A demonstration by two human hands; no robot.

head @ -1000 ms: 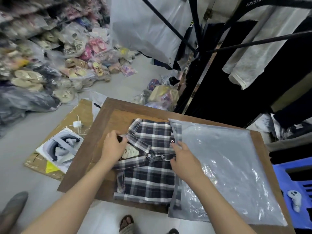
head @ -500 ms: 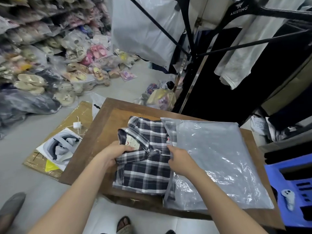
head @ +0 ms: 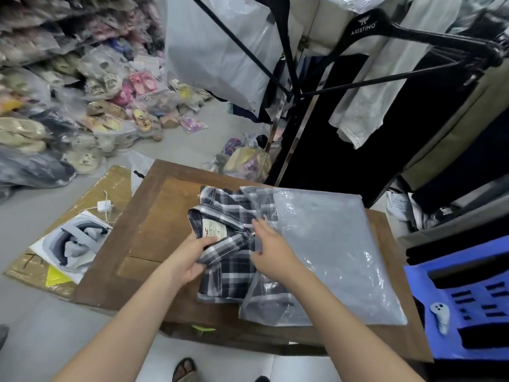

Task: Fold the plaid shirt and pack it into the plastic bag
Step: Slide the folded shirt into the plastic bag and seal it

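A folded black-and-white plaid shirt [head: 228, 274] lies on the brown wooden table [head: 154, 230], its collar label facing up. Its right edge sits inside the mouth of a clear plastic bag [head: 330, 252] that lies flat to the right. My left hand [head: 190, 256] grips the shirt's left side just below the collar. My right hand [head: 271, 252] rests at the bag's open edge, fingers stretched out over the plastic and the shirt; whether the thumb pinches the edge is hidden.
A blue plastic stool [head: 468, 307] stands at the right. Black garment racks with hanging clothes [head: 358, 106] rise behind the table. Flattened cardboard with a printed sheet [head: 68, 241] lies on the floor at left, and bagged shoes [head: 82, 106] are piled beyond.
The shirt has slid right, deeper into the bag's mouth. My left hand moved from the collar down to the shirt's left side and now grips it; the collar lifted.
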